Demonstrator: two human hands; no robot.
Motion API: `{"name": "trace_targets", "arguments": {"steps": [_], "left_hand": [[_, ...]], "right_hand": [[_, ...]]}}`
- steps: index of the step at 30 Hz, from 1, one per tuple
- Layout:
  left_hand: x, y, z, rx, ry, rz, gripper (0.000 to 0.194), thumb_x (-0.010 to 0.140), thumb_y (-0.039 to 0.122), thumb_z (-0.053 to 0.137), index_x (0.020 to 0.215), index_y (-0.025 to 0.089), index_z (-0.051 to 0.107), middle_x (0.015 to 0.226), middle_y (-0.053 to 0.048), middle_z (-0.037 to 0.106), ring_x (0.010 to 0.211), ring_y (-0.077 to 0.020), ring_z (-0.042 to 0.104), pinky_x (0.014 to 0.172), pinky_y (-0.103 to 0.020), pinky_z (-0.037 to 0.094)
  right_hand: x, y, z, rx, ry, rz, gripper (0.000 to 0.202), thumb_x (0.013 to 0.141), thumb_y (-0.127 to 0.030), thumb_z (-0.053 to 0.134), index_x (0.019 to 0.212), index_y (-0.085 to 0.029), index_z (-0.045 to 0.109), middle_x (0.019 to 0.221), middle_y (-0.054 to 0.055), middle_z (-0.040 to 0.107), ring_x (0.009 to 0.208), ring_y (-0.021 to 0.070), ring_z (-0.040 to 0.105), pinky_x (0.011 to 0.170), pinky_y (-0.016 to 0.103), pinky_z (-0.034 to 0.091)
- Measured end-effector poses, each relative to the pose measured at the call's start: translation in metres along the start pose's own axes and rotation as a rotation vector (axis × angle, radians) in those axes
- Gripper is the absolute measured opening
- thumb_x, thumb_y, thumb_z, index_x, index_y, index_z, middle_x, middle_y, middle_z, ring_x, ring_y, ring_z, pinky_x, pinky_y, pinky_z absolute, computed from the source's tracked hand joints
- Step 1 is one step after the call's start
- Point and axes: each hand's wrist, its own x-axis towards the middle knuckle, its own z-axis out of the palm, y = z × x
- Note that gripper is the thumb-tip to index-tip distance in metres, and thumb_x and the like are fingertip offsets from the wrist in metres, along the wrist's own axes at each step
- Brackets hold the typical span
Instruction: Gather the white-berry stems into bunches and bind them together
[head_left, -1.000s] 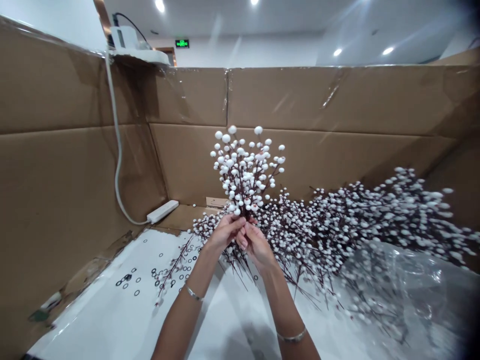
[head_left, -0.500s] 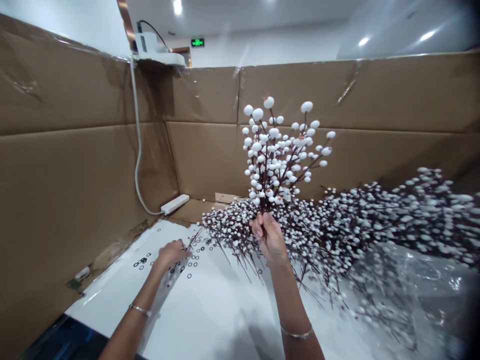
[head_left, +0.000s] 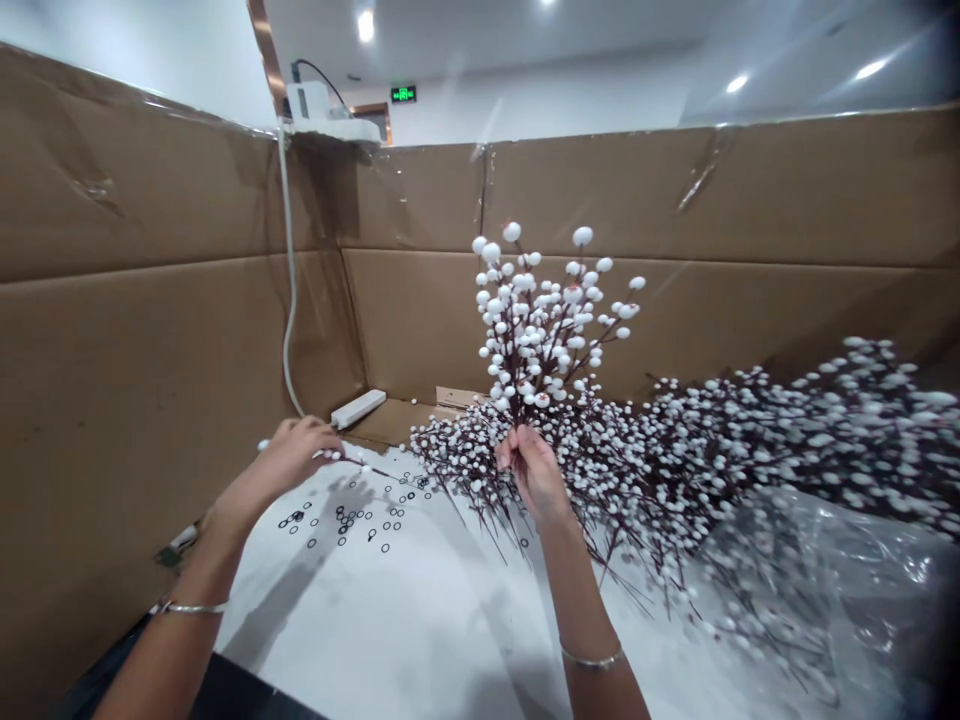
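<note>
A bunch of artificial white berry stems (head_left: 536, 335) stands upright in my right hand (head_left: 538, 475), its fingers closed round the brown stems at the bottom. To the left, my left hand (head_left: 296, 455) is raised over the white surface, closed on a single berry stem (head_left: 379, 470). That stem lies nearly level; its bare end points right and white berries show beside the fingers. Beneath the left hand, small black rings (head_left: 349, 522) are scattered on the white surface (head_left: 390, 620). Behind and right of my right hand spreads a large heap of berry stems (head_left: 675, 450).
Cardboard walls (head_left: 420, 310) enclose the left and back. A white power strip (head_left: 358, 409) sits in the corner, with a white cable (head_left: 289, 280) running up the wall. Clear plastic wrapping (head_left: 847, 570) covers stems at the right.
My left hand has lifted from among the rings and moved left, carrying the single stem. The bunch in my right hand has shifted slightly left and down in view.
</note>
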Motion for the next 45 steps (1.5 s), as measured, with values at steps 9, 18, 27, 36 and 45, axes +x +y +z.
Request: {"name": "trace_targets", "arguments": {"steps": [9, 18, 27, 36, 45], "left_hand": [[0.072, 0.114, -0.07, 0.063, 0.226, 0.398, 0.023, 0.084, 0.016, 0.048, 0.081, 0.024, 0.069, 0.087, -0.003, 0.068, 0.089, -0.0197, 0.055, 0.087, -0.034, 0.029], [0.094, 0.148, -0.07, 0.14, 0.582, 0.37, 0.027, 0.081, 0.01, 0.05, 0.101, 0.022, 0.065, 0.117, -0.008, 0.062, 0.123, -0.0273, 0.046, 0.106, -0.048, 0.023], [0.058, 0.192, -0.004, -0.75, 0.787, -0.086, 0.03, 0.085, 0.032, 0.059, 0.111, 0.019, 0.056, 0.113, -0.01, 0.061, 0.104, -0.0223, 0.057, 0.092, -0.037, 0.043], [0.097, 0.224, 0.037, -1.54, 0.225, -0.015, 0.03, 0.072, 0.041, 0.073, 0.083, 0.014, 0.068, 0.083, -0.004, 0.068, 0.075, -0.0151, 0.06, 0.072, -0.025, 0.046], [0.098, 0.233, 0.023, -1.173, 0.495, 0.118, 0.019, 0.079, 0.036, 0.067, 0.078, 0.018, 0.07, 0.086, -0.006, 0.068, 0.086, -0.019, 0.061, 0.081, -0.029, 0.043]], "right_hand": [[0.004, 0.032, 0.006, -0.37, 0.026, -0.057, 0.042, 0.084, -0.056, 0.053, 0.07, -0.017, 0.054, 0.066, 0.003, 0.065, 0.065, 0.0132, 0.059, 0.072, 0.027, 0.044], [0.011, 0.031, 0.0, -0.088, 0.159, -0.014, 0.042, 0.075, -0.056, 0.064, 0.072, -0.017, 0.049, 0.055, -0.006, 0.037, 0.045, 0.0032, 0.03, 0.041, 0.018, 0.025], [0.013, 0.027, -0.004, 0.059, 0.288, -0.089, 0.04, 0.073, -0.052, 0.068, 0.074, -0.017, 0.048, 0.067, -0.004, 0.042, 0.049, 0.0022, 0.028, 0.041, 0.017, 0.023], [0.01, 0.018, 0.001, 0.149, 0.274, -0.054, 0.041, 0.072, -0.052, 0.069, 0.079, -0.017, 0.051, 0.056, -0.007, 0.029, 0.049, 0.0038, 0.024, 0.044, 0.018, 0.022], [0.013, 0.019, -0.008, 0.193, 0.281, 0.009, 0.04, 0.069, -0.049, 0.072, 0.082, -0.017, 0.051, 0.057, -0.007, 0.03, 0.05, 0.0042, 0.025, 0.045, 0.018, 0.023]]}}
